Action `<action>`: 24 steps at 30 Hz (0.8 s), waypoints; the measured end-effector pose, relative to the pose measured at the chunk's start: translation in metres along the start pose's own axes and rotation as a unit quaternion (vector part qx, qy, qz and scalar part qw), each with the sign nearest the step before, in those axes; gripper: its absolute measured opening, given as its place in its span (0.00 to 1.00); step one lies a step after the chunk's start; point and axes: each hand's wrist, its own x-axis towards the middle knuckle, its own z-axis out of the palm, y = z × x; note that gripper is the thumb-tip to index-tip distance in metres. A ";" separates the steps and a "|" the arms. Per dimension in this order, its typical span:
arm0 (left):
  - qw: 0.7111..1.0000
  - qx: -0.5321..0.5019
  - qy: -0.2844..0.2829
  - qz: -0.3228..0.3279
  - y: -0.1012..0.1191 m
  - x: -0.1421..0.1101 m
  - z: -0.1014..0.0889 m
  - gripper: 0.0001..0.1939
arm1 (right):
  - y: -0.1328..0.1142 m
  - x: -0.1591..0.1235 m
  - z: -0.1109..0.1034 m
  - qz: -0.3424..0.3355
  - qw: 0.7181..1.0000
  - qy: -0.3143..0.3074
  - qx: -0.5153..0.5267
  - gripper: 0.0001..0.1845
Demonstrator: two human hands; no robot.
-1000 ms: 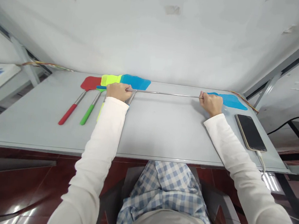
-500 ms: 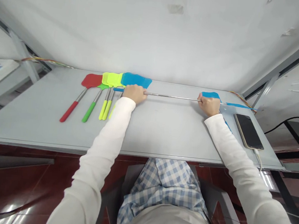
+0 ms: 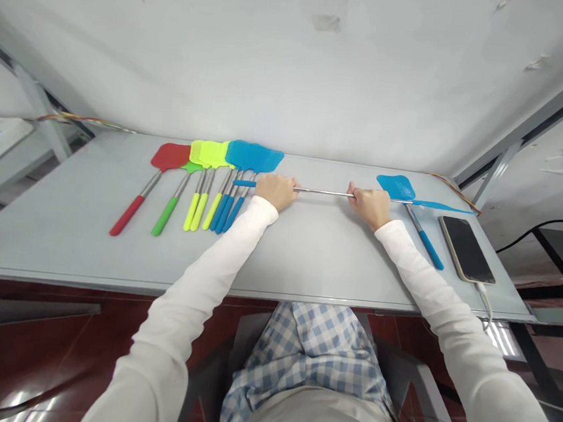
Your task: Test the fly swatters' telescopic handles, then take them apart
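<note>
A blue fly swatter (image 3: 324,192) with a metal rod is held level above the table, its flat head seen edge-on at the right. My left hand (image 3: 277,191) is closed around it near the blue handle. Farther along, my right hand (image 3: 371,207) grips the rod toward the head. To the left lies a row of swatters: a red one (image 3: 170,157), a green one (image 3: 164,215), several yellow ones (image 3: 213,155) and several blue ones (image 3: 254,157), heads toward the wall. Another blue swatter (image 3: 430,248) lies right of my right hand.
A phone (image 3: 467,249) with a white cable lies at the right of the grey table (image 3: 82,237). Thin wires (image 3: 452,187) run along the back corners. A white wall (image 3: 296,71) and metal frame posts (image 3: 492,169) bound the table.
My hands have come closer together, the left moving right and the right moving left. The held swatter's rod has become shorter. Blue handles in the row and at the right now show.
</note>
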 end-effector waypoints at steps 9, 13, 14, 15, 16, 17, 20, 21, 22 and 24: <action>1.000 -0.019 -0.006 -0.010 0.033 -0.011 0.010 0.26 | -0.020 -0.002 -0.010 -0.074 0.996 -0.040 0.013 0.34; 1.000 -0.022 -0.010 -0.014 0.024 -0.007 0.006 0.25 | -0.016 0.000 -0.017 -0.131 0.991 -0.010 0.007 0.28; 1.000 -0.020 -0.005 -0.021 0.020 -0.005 0.005 0.25 | -0.014 0.000 -0.019 -0.139 0.990 0.008 0.003 0.25; 0.999 -0.018 0.002 -0.030 0.014 -0.004 0.004 0.25 | -0.011 0.001 -0.020 -0.138 0.990 0.028 -0.001 0.22; 0.999 -0.015 0.011 -0.039 0.008 -0.003 0.003 0.25 | -0.007 0.001 -0.021 -0.126 0.991 0.049 -0.005 0.20; 0.999 -0.012 0.021 -0.047 0.000 -0.002 0.002 0.25 | -0.002 0.002 -0.020 -0.105 0.992 0.070 -0.007 0.19; 0.997 -0.002 0.042 -0.062 -0.027 0.003 0.001 0.25 | 0.015 0.003 -0.015 -0.034 0.991 0.128 -0.005 0.23; 0.997 0.002 0.047 -0.068 -0.037 0.005 0.001 0.26 | 0.021 0.003 -0.013 -0.013 0.991 0.136 -0.004 0.24; 0.995 0.006 0.055 -0.077 -0.047 0.007 0.001 0.26 | 0.027 0.003 -0.010 0.007 0.991 0.135 -0.003 0.24; 0.993 0.011 0.074 -0.094 -0.063 0.010 0.001 0.28 | 0.036 0.003 -0.004 0.033 0.993 0.117 0.002 0.24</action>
